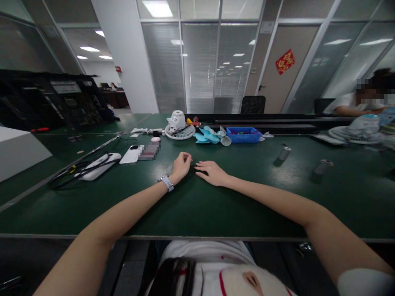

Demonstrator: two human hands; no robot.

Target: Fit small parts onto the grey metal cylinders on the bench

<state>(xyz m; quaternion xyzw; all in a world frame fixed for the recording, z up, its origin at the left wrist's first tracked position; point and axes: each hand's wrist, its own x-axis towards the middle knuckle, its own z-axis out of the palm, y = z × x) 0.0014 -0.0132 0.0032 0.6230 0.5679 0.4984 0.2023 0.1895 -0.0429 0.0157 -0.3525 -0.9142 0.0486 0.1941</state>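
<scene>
1 stray sweep of the right hand, its fingers loosely spread, could topple the 2 metal cylinders right of the 1 blue bin; I can't tell if the left hand, fingers curled, pinches anything, while 1 light-blue blade cluster lies left of the bin.

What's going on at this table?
A person has both bare hands at a dark green table. The left hand, a pale-strapped watch on its wrist, has its fingers curled together; whether it pinches something small can't be made out. The right hand is close by, fingers extended. Beyond them sit light-blue plastic blades, a white plastic fan with a round grille and a blue plastic tray, all untouched.
</scene>
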